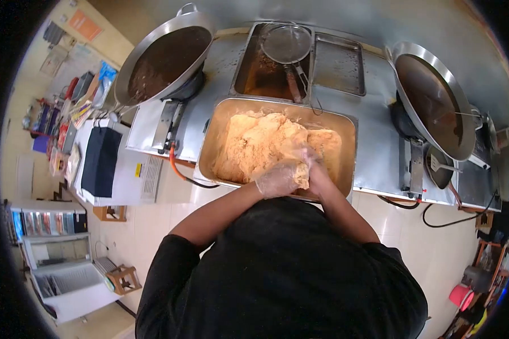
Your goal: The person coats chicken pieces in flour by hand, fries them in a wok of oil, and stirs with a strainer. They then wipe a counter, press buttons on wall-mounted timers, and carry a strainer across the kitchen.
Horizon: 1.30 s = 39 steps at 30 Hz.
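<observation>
A deep rectangular metal pan (350,150) sits in front of me, heaped with pale orange, crumbly flour coating (251,138). My left hand (278,177), in a clear plastic glove, is closed around a lumpy flour-coated piece (302,176) at the pan's near side. Close against it is my right hand (314,165), smeared by motion, over the right part of the coating. Its fingers are too blurred to show their grip.
Behind the pan stand a tray of brown liquid (254,76) with a strainer (287,42) and a shallow tray (338,65). Large woks of dark oil flank them, one left (167,62) and one right (427,93). A slotted spatula (444,165) lies by the right wok.
</observation>
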Tool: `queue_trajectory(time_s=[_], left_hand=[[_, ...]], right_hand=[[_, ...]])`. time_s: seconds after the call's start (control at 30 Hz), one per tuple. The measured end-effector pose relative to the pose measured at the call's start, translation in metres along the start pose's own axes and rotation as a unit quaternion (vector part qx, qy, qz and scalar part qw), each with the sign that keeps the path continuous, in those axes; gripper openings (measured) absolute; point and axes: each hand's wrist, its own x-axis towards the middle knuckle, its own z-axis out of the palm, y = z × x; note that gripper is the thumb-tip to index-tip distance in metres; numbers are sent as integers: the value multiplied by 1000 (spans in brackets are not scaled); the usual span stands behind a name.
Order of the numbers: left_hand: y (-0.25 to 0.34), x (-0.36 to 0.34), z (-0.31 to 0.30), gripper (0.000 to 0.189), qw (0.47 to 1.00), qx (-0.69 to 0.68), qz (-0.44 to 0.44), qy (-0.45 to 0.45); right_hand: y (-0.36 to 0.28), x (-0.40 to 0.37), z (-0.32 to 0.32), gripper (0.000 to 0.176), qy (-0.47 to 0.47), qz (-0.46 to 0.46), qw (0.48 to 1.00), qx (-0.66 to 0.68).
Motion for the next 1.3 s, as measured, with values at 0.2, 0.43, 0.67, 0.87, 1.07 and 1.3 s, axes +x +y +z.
queue_trajectory(time_s=[0.2, 0.43, 0.67, 0.87, 1.07, 1.3], left_hand=[[5, 6, 8, 19, 989, 54, 64, 122], [11, 2, -13, 17, 988, -42, 108, 97], [-47, -1, 9, 19, 990, -67, 103, 71], [-63, -44, -97, 37, 991, -37, -84, 98], [-162, -100, -119, 38, 928, 302, -190, 104], [-189, -131, -115, 47, 919, 326, -176, 136]], right_hand=[[13, 11, -12, 55, -78, -124, 979, -140], [14, 38, -10, 52, 122, 41, 992, -18], [21, 62, -7, 52, 283, -81, 917, -270], [12, 82, -27, 51, 319, -48, 855, -407], [21, 63, -37, 51, 313, 3, 822, -475], [17, 61, -16, 54, 262, 61, 811, -520]])
